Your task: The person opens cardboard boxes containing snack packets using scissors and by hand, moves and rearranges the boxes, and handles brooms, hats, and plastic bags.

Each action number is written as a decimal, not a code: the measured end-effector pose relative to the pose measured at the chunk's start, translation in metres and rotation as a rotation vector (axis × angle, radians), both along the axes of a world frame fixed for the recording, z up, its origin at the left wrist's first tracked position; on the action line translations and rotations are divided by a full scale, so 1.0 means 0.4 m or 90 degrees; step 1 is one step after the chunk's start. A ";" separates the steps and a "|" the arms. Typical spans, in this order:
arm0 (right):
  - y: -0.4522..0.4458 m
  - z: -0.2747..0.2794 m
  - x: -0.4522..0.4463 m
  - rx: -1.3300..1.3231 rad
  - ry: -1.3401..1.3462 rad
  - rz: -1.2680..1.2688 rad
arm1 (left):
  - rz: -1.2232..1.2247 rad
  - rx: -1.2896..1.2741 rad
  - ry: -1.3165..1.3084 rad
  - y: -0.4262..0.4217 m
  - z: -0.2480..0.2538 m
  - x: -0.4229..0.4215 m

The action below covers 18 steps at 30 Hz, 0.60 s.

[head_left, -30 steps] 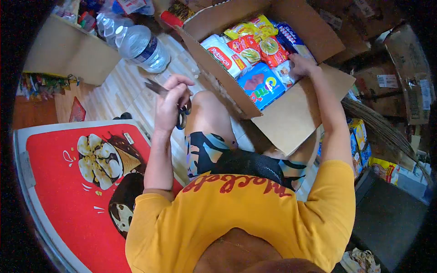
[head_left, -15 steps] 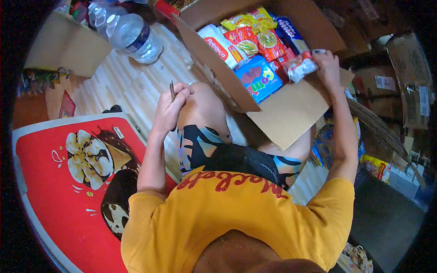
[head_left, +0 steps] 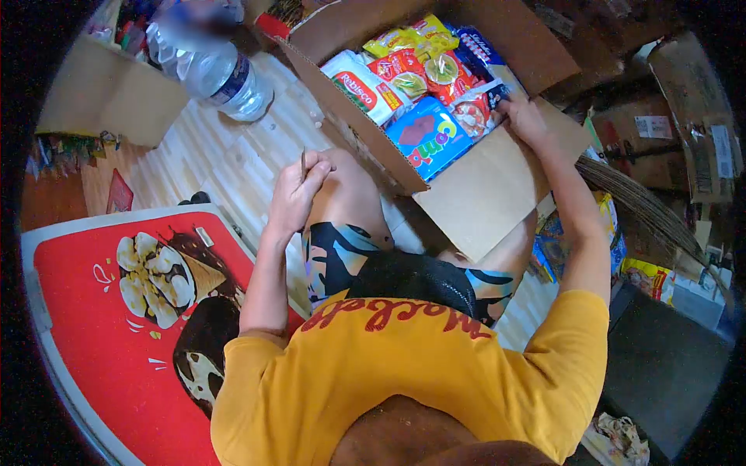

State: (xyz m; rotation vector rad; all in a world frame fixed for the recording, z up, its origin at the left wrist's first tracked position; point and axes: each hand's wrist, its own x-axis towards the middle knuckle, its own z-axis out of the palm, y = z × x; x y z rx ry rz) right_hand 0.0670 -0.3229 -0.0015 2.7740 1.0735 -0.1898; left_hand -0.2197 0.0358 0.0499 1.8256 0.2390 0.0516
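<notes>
My left hand (head_left: 298,194) rests by my left knee, its fingers closed around a thin, pointed, dark strip (head_left: 304,161) that looks like a narrow blade; most of it is hidden in the fist. Inside an open cardboard box (head_left: 353,128), my right hand (head_left: 525,122) grips the edge of a white-and-red packet (head_left: 474,115). That packet lies over red packets (head_left: 447,75), beside a blue Combi box (head_left: 429,138). A white Rebisco pack (head_left: 361,87), yellow packets (head_left: 412,37) and a dark blue pack (head_left: 478,48) fill the rest of the visible contents.
A box flap (head_left: 478,210) folds out toward my lap. Large clear water bottles (head_left: 233,81) stand on the floor at the upper left. A red ice-cream-printed lid (head_left: 101,311) is at my left. Cardboard boxes (head_left: 699,116) and colourful packs (head_left: 649,278) are at the right.
My right hand has moved left and down into the box, bringing the white-and-red packet onto the red ones. My left hand still holds the thin strip, with its grip turned slightly.
</notes>
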 end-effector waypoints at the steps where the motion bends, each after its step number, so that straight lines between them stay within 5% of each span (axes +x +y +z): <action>1: 0.004 -0.001 0.012 0.037 0.029 -0.085 | -0.001 -0.004 0.005 -0.003 -0.001 -0.001; 5: 0.019 -0.020 0.036 0.162 0.010 -0.205 | -0.005 0.009 0.025 -0.022 0.015 0.004; 11: 0.062 -0.014 0.009 0.025 -0.058 -0.224 | 0.036 -0.061 -0.012 -0.068 0.057 0.035; 18: 0.056 -0.156 0.143 0.288 -0.080 -0.239 | 0.002 0.016 -0.133 -0.149 0.081 0.091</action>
